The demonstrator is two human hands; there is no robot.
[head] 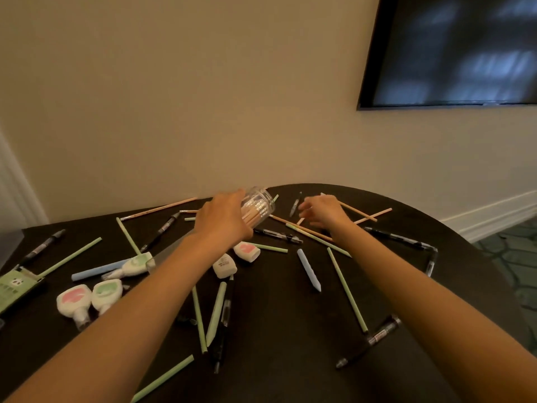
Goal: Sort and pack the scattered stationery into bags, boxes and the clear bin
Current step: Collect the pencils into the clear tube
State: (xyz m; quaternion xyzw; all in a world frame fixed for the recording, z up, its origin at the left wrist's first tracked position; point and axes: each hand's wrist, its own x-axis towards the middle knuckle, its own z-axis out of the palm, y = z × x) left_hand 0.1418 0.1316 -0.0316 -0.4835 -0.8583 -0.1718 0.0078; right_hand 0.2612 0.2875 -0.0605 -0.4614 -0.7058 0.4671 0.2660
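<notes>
Far left of the frame, a green box (14,289) and a few correction tapes (75,301) sit on the dark worktop (276,315). Around the middle, the left grip (223,219) is wrapped round a clear jar (260,203), which is tipped at an angle with pencils inside. Just to its right, the right grip (322,212) hangs over loose peach pencils (359,213) with its fingers curled. Honestly can't tell if it's got one.

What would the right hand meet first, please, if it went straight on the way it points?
Likely the black pen just beyond the right hand, then the jar in the left hand; depth is unclear.
</notes>
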